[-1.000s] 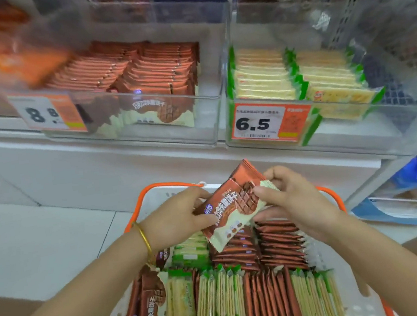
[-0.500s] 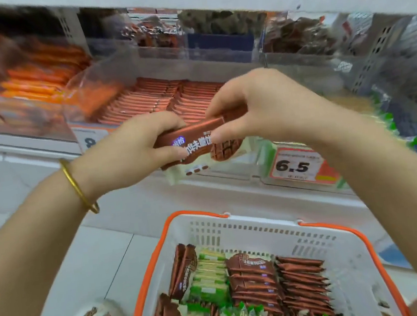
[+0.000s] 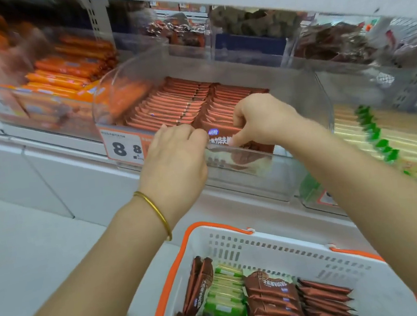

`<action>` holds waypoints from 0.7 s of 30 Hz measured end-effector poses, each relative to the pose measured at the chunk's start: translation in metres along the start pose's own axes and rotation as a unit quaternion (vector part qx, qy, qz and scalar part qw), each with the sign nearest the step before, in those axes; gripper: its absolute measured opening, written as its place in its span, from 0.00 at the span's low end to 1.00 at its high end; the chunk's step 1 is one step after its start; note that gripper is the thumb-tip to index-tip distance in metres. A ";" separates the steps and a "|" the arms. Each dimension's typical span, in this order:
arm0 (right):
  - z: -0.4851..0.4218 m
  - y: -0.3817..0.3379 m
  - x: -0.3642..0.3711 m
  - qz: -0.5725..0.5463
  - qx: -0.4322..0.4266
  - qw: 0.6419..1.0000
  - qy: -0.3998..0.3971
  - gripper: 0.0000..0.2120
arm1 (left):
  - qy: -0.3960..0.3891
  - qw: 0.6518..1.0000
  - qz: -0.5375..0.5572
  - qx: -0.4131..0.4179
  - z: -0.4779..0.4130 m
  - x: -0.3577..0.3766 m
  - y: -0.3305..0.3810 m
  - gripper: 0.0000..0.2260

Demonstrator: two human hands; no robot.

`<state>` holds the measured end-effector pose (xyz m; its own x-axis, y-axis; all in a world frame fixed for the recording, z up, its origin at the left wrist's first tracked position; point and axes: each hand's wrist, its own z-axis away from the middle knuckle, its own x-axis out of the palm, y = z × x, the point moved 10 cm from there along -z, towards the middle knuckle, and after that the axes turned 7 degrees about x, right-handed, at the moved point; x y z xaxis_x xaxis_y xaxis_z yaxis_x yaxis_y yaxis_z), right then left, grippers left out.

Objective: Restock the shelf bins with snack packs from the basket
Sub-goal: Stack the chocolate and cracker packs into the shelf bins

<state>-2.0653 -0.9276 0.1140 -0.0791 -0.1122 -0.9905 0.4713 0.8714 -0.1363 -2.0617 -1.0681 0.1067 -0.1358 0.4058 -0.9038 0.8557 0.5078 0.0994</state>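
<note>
brown pack (image 3: 221, 134), ends hidden under left hand (image 3: 174, 159), right hand (image 3: 262, 121)

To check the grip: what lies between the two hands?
A brown snack pack, held by the left hand and right hand at the clear bin, in the head view.

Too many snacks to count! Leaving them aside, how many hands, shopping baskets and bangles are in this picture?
Hands: 2, the left hand and right hand, both gripping a brown snack pack
Baskets: 1, the white basket with an orange rim
Bangles: 1, the gold bangle on the left wrist
Total: 4
</note>
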 end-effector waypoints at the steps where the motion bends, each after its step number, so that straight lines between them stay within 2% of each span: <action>1: -0.001 -0.003 0.004 0.026 0.002 1.000 0.008 0.13 | 0.000 1.000 -0.006 0.001 0.000 0.001 -0.002 0.15; 5: -0.003 -0.012 0.015 0.079 0.004 0.997 0.002 0.16 | -0.005 1.000 -0.007 0.014 0.003 0.005 -0.002 0.12; 9: 0.011 -0.011 -0.002 0.046 0.004 0.999 -0.008 0.17 | 0.011 0.999 0.005 0.037 0.009 0.002 0.003 0.19; 13: 0.074 -0.006 -0.058 -0.101 -0.039 0.986 0.127 0.10 | 0.054 0.997 0.010 0.050 0.027 -0.015 0.019 0.20; 15: 0.113 -0.003 -0.058 -0.198 -0.076 0.968 0.135 0.08 | 0.067 0.996 0.008 0.063 0.042 -0.021 0.033 0.18; 16: 0.125 -0.001 -0.041 -0.242 -0.083 0.962 0.098 0.08 | 0.055 0.996 0.011 0.068 0.051 -0.017 0.038 0.17; 18: 0.139 0.004 0.024 -0.310 -0.061 0.947 -0.053 0.07 | -0.009 0.998 0.009 0.069 0.071 0.006 0.045 0.14; 21: 0.153 0.020 0.143 -0.335 0.013 0.907 -0.253 0.06 | -0.172 0.979 -0.038 0.100 0.102 0.054 0.054 0.16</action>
<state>-1.9328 -0.9994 -0.0328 0.0542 -0.8238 -0.5643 0.4880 0.5149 -0.7048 -1.9716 -1.0961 0.0213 -0.0560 0.0746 -0.9956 0.9351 0.3534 -0.0262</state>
